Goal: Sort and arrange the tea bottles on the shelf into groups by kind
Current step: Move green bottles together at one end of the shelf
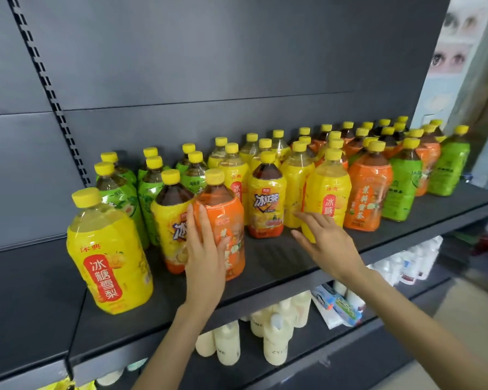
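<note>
Your left hand [206, 249] lies flat, fingers straight, against the orange tea bottle [221, 205] at the shelf [279, 266] front. Your right hand [327, 243], fingers spread, reaches beside a yellow bottle [330, 184].

Bright, even indoor light from above and in front makes the bottles [266, 204] vivid, with small glints on their plastic wrap. The dark back panel [209, 66] stays matte. A soft shadow lies on the shelf [276, 263] under the right hand [324, 243]. The wide lens bows the shelf edge; the right margin is pale and blurred.
</note>
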{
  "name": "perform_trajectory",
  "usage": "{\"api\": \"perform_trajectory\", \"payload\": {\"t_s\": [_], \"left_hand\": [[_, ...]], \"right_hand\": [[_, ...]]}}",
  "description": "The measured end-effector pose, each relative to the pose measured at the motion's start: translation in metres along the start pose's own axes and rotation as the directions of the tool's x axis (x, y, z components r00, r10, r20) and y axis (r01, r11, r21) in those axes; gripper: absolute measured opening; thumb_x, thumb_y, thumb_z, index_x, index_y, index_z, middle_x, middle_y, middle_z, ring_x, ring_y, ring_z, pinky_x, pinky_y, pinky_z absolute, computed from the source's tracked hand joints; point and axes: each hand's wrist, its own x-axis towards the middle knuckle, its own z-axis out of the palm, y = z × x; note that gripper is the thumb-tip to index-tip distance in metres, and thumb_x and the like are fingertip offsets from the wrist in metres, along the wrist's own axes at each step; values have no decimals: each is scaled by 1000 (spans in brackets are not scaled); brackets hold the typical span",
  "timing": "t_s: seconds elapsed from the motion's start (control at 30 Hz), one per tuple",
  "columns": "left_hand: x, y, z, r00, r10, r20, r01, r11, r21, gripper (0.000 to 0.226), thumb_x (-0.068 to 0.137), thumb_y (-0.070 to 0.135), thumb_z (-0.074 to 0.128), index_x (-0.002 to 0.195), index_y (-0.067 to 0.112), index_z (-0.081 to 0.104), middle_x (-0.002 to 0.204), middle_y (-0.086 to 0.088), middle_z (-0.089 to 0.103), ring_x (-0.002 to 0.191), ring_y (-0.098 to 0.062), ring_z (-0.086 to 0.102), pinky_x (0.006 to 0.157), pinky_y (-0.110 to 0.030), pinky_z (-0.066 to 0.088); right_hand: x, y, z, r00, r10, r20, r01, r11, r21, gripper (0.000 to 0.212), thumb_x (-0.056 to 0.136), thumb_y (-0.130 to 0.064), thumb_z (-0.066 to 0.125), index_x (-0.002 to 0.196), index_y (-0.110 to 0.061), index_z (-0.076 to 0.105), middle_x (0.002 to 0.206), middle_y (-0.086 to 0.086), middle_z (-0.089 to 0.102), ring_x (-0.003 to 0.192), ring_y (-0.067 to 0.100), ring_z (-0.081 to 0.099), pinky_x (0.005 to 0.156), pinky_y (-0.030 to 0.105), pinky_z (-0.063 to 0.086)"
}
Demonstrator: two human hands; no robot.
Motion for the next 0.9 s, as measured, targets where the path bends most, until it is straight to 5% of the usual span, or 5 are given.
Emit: {"api": "perform_trajectory", "payload": {"t_s": [0.13, 0.3, 0.5, 0.67, 0.9], "left_hand": [[1, 15, 9, 998, -66, 9, 65, 997, 44, 74, 96, 36, 36, 149, 22, -13, 159, -8, -5, 143, -31, 17, 96, -49, 47], [-34, 62, 10, 966, -241, -89, 231, 967, -112, 57, 99, 28, 37, 151, 18, 16, 158, 8, 10, 135, 5, 11, 101, -25, 26], [-75, 103, 52, 977, -206, 44, 183, 935, 305, 33, 96, 26, 51, 121, 7, 57, 115, -11, 63, 101, -34, 56, 74, -44, 50], [-76, 144, 82, 953, -223, 203, 102, 873, 477, 50, 84, 38, 36, 101, 7, 70, 95, -10, 71, 83, -33, 66, 62, -39, 53], [-37, 212, 164, 934, -108, 340, -50, 904, 425, 41, 80, 40, 46, 96, 12, 72, 80, -2, 70, 67, -23, 66, 45, -31, 49]], "right_hand": [[-24, 40, -13, 1000, 4, 29, -1, 995, -102, 52, 94, -50, 39, 131, -17, 54, 126, 1, 59, 115, 26, 55, 88, 40, 47], [-53, 103, -37, 1000, 7, 24, -4, 992, -125, 55, 92, -53, 31, 124, -18, 58, 115, -1, 65, 102, 23, 62, 77, 35, 52], [-78, 186, -63, 997, 10, 73, 2, 986, -167, 68, 95, -58, 17, 126, -14, 58, 115, 3, 65, 105, 26, 62, 78, 38, 52], [-85, 242, -81, 990, 102, 99, -83, 979, -184, 82, 89, -67, 7, 131, -15, 55, 124, 3, 61, 113, 27, 57, 87, 40, 47], [-65, 306, -87, 981, 160, 108, -141, 977, -158, 92, 81, -75, -5, 139, -22, 44, 136, -3, 51, 125, 20, 46, 98, 35, 39]]}}
